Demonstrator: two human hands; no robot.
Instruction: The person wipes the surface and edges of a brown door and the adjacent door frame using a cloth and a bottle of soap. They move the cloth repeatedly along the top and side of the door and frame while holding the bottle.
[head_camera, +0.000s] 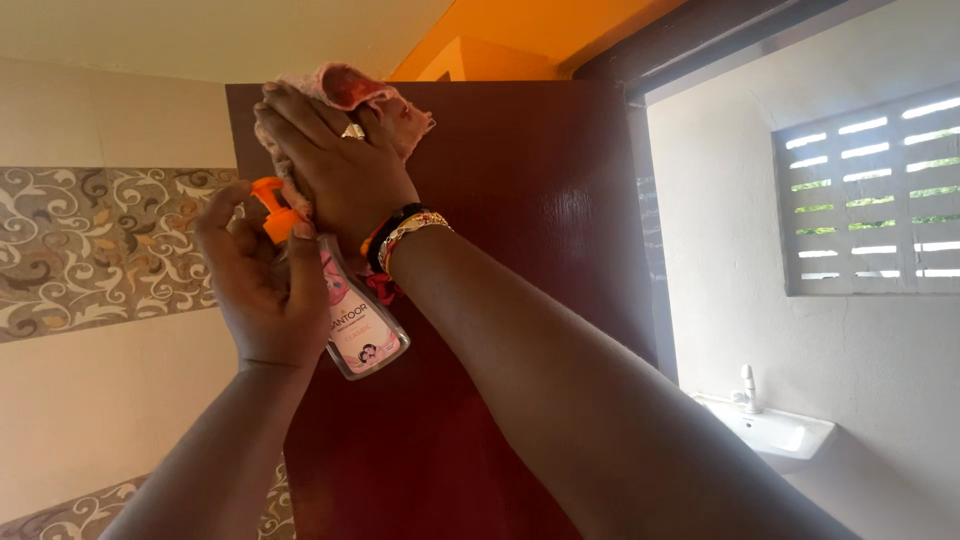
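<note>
Pressing a pink cloth (350, 88) flat against the top edge of a dark red-brown door (520, 200), right hand (335, 165) raised high, palm down over the fabric, fingers laid close together and pointing left, a ring on one finger, red, black and gold bangles (400, 238) at the wrist. Cloth bunched between palm and door, one frayed corner sticking out to the right of the knuckles. Gripping a clear pump bottle (360, 325) just below, left hand (265, 285) curled around its neck and upper body, thumb and fingers closed tight on it, index finger lifted toward the orange pump head (272, 208). Bottle tilted, base swung down to the right, pink label facing out, pump head touching the underside of the right hand. Both hands up against the door's upper left corner. Patterned grey-and-cream tile band (100, 245) on the wall to the left; white washbasin with tap (770, 425) low on the right wall, under a slatted white vent (870, 195).
</note>
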